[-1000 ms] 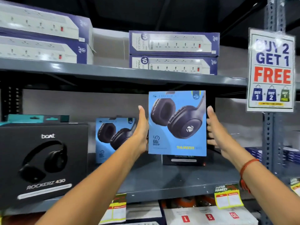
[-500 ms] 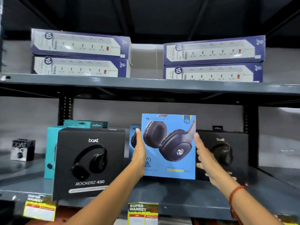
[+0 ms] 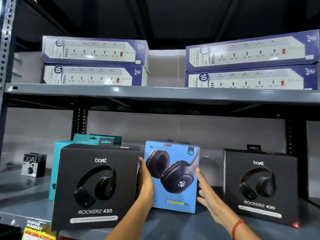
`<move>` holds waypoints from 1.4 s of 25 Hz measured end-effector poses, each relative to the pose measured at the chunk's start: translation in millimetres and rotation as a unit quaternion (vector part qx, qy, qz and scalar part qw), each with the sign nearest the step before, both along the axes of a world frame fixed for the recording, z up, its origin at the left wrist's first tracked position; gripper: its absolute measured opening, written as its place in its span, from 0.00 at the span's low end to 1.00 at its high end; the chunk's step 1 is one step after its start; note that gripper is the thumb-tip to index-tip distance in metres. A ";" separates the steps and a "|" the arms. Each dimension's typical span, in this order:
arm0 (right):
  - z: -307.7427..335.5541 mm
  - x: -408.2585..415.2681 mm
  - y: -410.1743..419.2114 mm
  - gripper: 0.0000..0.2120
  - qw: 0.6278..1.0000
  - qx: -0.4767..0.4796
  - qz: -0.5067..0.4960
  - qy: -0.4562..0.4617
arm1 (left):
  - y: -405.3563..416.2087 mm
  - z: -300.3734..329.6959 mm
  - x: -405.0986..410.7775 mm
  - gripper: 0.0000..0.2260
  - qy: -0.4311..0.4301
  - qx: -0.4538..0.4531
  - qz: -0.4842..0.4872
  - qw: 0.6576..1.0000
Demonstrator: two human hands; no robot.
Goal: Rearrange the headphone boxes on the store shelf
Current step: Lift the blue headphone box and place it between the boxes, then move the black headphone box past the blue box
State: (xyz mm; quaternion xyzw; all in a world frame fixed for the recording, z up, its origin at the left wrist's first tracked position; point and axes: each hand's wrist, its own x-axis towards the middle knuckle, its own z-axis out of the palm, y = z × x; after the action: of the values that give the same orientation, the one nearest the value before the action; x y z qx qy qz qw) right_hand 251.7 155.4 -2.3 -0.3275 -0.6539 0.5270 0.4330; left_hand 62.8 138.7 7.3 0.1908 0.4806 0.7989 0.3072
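Observation:
A blue Zebronics headphone box [image 3: 173,177] stands on the grey middle shelf [image 3: 173,222], between two black boAt Rockerz 430 boxes. My left hand [image 3: 146,184] presses flat against its left side and my right hand [image 3: 206,193] against its right side, so both hold it. The left black box [image 3: 95,186] is close to my left hand. The right black box [image 3: 259,187] stands apart, with a gap to the blue box. A teal box [image 3: 57,167] sits behind the left black box.
A small black boAt cube box [image 3: 33,164] sits at the far left of the shelf. The upper shelf [image 3: 155,93] carries two stacks of purple power strip boxes [image 3: 94,61]. A perforated upright [image 3: 5,40] runs along the left. A yellow price tag [image 3: 38,232] hangs on the shelf edge.
The blue box came down and leftward from mid-air and now rests on the shelf between the black boxes. The view shifted left; the second blue box behind is no longer seen.

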 end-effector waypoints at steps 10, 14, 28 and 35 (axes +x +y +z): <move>36.3 -10.0 -13.0 0.28 0.958 0.184 -0.182 0.123 | -42.6 -17.1 61.9 0.31 0.427 0.060 0.043 0.901; 81.9 -39.0 -48.2 0.31 0.930 0.273 -0.170 0.178 | -106.6 47.6 52.1 0.30 0.445 0.210 0.045 0.869; -14.1 -149.6 -115.5 0.48 0.999 -0.036 0.033 0.016 | -209.2 -32.4 -160.2 0.40 0.148 -0.059 -0.088 0.983; 20.2 -131.0 -146.0 0.50 0.997 0.007 -0.045 -0.059 | -224.4 16.3 -158.7 0.50 0.237 -0.130 -0.074 0.960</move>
State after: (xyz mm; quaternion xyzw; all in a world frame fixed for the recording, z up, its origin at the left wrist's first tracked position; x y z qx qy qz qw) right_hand 120.7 9.4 17.8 -0.3844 -0.6664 0.4821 0.4191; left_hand -95.8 -85.7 23.6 0.3678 0.6239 0.6366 0.2649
